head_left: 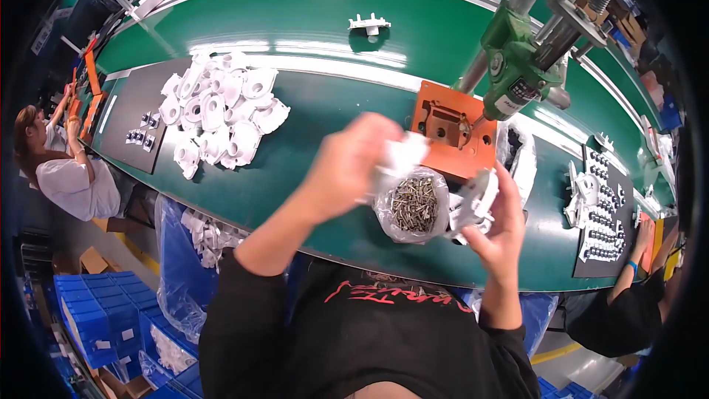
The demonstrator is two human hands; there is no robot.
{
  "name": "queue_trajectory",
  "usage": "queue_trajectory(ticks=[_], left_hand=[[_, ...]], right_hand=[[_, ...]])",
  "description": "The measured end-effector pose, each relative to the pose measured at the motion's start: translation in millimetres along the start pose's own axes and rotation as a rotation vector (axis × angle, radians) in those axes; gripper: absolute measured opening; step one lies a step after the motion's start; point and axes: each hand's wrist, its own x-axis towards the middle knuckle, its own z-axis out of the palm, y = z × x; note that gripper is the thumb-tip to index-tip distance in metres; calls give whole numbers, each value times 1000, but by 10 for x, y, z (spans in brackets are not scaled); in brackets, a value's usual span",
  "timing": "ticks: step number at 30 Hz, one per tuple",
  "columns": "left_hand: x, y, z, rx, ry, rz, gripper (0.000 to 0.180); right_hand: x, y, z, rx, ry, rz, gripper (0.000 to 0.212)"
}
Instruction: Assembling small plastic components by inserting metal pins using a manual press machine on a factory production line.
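Note:
My left hand (346,164), slightly blurred, is closed on a white plastic part (401,155) in front of the orange fixture (478,157). In my right hand (507,227) is another white plastic housing (476,205), held between thumb and fingers at the fixture's near right corner. Between the two hands stands a round container lined with clear plastic, full of small metal screws (415,205). The fixture has a dark recess shaped into its top. Above its right side hangs the head of a green press-like machine (517,70).
A heap of white plastic parts (221,107) lies on the left of the green table (317,233). At the right, a dark mat (591,262) bears rows of small black-and-white pieces. One white part (369,26) sits on the conveyor belt (295,7) beyond. People work at both sides.

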Motion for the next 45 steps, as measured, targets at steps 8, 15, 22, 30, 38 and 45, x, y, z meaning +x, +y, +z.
queue_trajectory(ticks=[8,15,22,30,38,45], left_hand=[[327,282,830,-95,20,299,14],[292,321,858,-882,-231,-86,37],[247,307,819,-17,-239,168,29],[599,-239,584,506,-370,452,18],[720,-743,812,663,-333,571,17],[704,-816,843,624,-378,580,12]], right_hand=[[94,-197,72,150,146,30,95],[268,-135,-222,419,218,28,81],[225,45,-169,389,244,46,71],[61,164,-630,100,195,119,12],[-129,353,-738,92,247,276,12],[-126,456,-754,87,242,296,13]])
